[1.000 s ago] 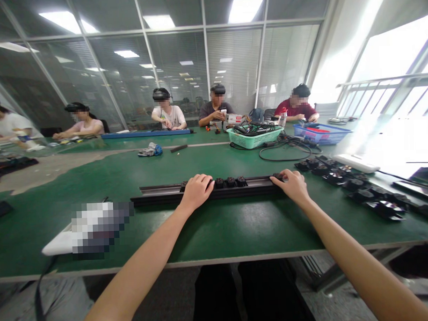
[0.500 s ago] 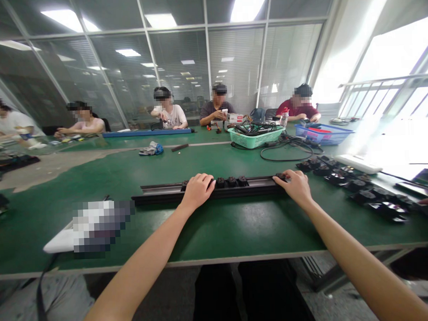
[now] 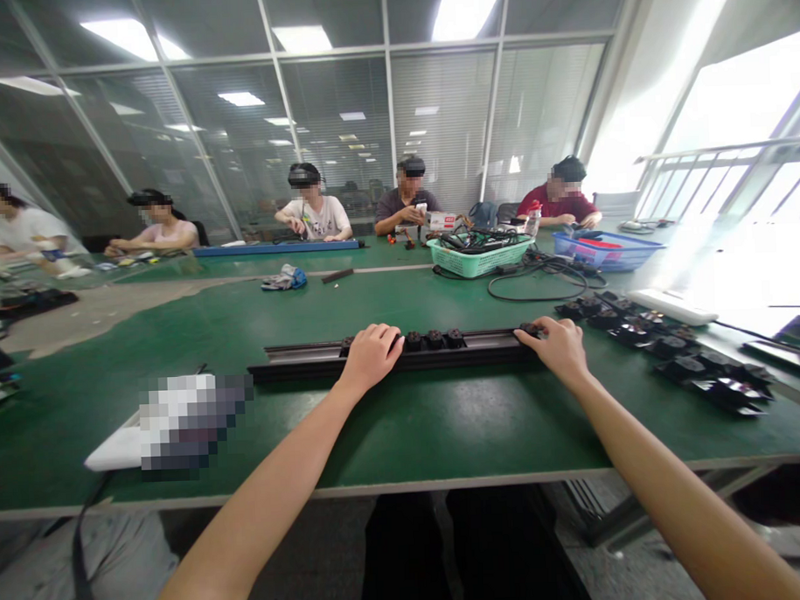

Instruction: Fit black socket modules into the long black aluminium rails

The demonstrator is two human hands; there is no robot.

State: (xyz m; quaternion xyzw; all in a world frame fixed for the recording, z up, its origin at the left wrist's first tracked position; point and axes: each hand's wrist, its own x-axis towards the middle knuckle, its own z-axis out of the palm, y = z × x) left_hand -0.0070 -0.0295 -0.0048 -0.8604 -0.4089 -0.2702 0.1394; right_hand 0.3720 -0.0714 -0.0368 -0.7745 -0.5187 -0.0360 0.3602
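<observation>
A long black metal rail (image 3: 297, 367) lies across the green table in front of me, with an open channel along its top. Several small round-topped black modules (image 3: 434, 339) sit in the channel near its middle. My left hand (image 3: 374, 352) is closed over the rail left of centre, its fingers curled down over the far side and hiding part of the modules there. At the rail's right end, my right hand (image 3: 559, 345) pinches a black module (image 3: 530, 330) between thumb and fingers; the hand partly covers it.
Loose black modules (image 3: 710, 368) lie in a cluster to the right. A green basket of cables (image 3: 481, 260) and a blue basket (image 3: 608, 253) stand farther back. A white device (image 3: 116, 445), partly blurred out, is at left. Several people sit across the table.
Both hands stay almost in place on the rail, the right one shifting very slightly right. A hand at the far right edge has gone out of view.
</observation>
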